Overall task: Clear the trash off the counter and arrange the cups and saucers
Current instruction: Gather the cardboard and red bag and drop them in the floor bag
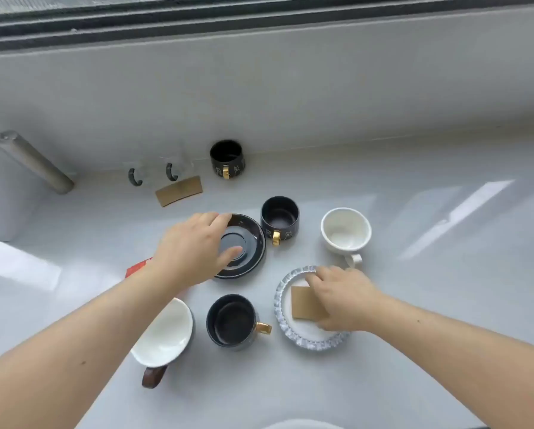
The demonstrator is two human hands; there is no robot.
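The black saucer [244, 246] lies near the middle of the bench [414, 305] and serves as the landmark here. The left hand [194, 249] rests on its left rim, fingers spread across the far edge and the thumb reaching in toward the well; whether it grips the saucer or only touches it cannot be told.

Just right of the saucer stands a black cup [279, 219] with a gold handle facing the viewer. Farther right is a white cup [346, 232], handle toward the viewer. Nearer the viewer and to the right of the saucer sits a glass saucer [290, 329] with a ribbed rim; a brown card [306, 303] lies in it, and the right hand [343, 298] lies over the card with fingers bent down on it, seemingly pinching its right side.

In front of the saucer is a dark cup [231, 322] with a gold handle pointing right. To its left is a white-lined cup [163, 332] with a brown handle, tilted. A red scrap [137, 267] peeks out from under the left forearm, left of the saucer.

Behind the saucer, by the wall, stand a third black cup [227, 159], two clear glass mugs [154, 171] with dark handles, and a brown sleeve [179, 191] lying flat before them. A metal pipe [33, 162] leans at far left.
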